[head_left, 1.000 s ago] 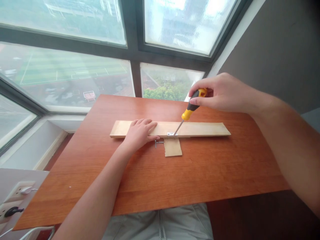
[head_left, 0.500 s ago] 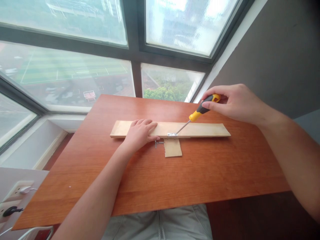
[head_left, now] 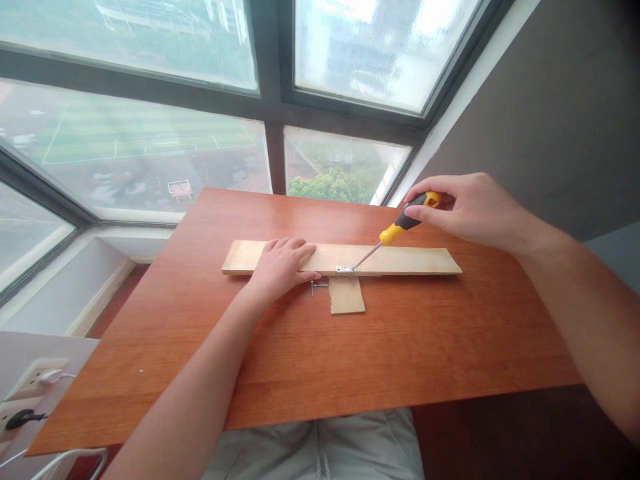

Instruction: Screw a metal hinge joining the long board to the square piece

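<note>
A long pale wooden board (head_left: 400, 259) lies across the table. My left hand (head_left: 284, 263) spans it left of the middle, fingers over the top and thumb along the near edge, holding it down. In my right hand (head_left: 457, 203) is a yellow-and-black screwdriver (head_left: 395, 230), gripped by its handle and tilted. Its tip meets the right end of a small metal hinge (head_left: 345, 269) at the board's near edge; any screw under the tip is too small to make out. A thin brownish piece (head_left: 347, 297) sticks out below the board, beside a small metal T-shaped handle (head_left: 319, 286).
The reddish-brown wooden table (head_left: 425, 347) has its near edge at my lap. Beyond it stand windows with a dark frame (head_left: 275, 160). Wall sockets (head_left: 30, 387) with plugs are at the lower left, and a grey wall (head_left: 545, 133) rises on the right.
Hardly anything differs. My right hand and the screwdriver handle sit very slightly lower, while the tip stays at the hinge. My left hand remains on the board.
</note>
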`<state>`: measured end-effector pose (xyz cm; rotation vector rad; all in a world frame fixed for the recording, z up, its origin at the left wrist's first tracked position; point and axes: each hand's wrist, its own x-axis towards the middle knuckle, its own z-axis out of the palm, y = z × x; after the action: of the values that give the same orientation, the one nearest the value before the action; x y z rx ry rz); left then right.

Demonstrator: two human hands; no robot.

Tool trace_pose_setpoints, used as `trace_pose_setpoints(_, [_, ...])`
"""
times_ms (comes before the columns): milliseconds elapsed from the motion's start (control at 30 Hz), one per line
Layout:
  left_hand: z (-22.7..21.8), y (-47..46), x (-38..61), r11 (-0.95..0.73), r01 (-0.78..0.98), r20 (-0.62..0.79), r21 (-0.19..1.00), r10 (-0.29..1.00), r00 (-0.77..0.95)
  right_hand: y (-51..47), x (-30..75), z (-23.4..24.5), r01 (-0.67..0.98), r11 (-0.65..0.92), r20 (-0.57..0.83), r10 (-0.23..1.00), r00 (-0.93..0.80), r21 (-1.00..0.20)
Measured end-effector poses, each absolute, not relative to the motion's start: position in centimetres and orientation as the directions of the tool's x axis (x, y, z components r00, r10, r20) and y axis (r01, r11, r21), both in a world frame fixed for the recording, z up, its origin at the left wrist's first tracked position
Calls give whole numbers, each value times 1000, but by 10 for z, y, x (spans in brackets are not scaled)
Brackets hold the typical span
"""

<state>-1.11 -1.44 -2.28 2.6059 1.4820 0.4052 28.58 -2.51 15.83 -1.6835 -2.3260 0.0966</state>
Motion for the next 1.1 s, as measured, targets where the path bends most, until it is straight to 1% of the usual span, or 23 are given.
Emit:
trace_pose_setpoints(200, [-24, -14, -11, -514, 826, 173, 233, 857, 485, -25, 281, 157, 938, 321, 230, 930, -285, -134])
trace_pose_setpoints(400, [-23, -14, -11, -513, 827, 169, 228, 858, 486, -25, 269, 156, 944, 304, 255, 930, -265, -130])
trace_pose_setpoints(567, [-23, -14, -11, -514, 823, 178, 243, 857, 483, -22, 254, 155, 952, 294, 296, 920, -256, -89])
trace_pose_setpoints(767, [-24, -14, -12, -514, 824, 182, 239, 857, 482, -20, 242, 156, 914, 404, 312, 875, -371, -44])
trace_pose_setpoints(867, [-24, -14, -12, -518, 824, 189, 228, 854, 484, -23, 240, 158, 892, 448, 276, 867, -416, -62])
trace_pose_setpoints(1000, [-24, -15, -11, -518, 827, 192, 218, 853, 484, -25, 241, 161, 886, 458, 264, 866, -424, -78])
trace_pose_setpoints(1100, [-25, -14, -12, -523, 823, 199, 220, 850, 487, -23, 242, 161, 857, 506, 235, 848, -475, -95])
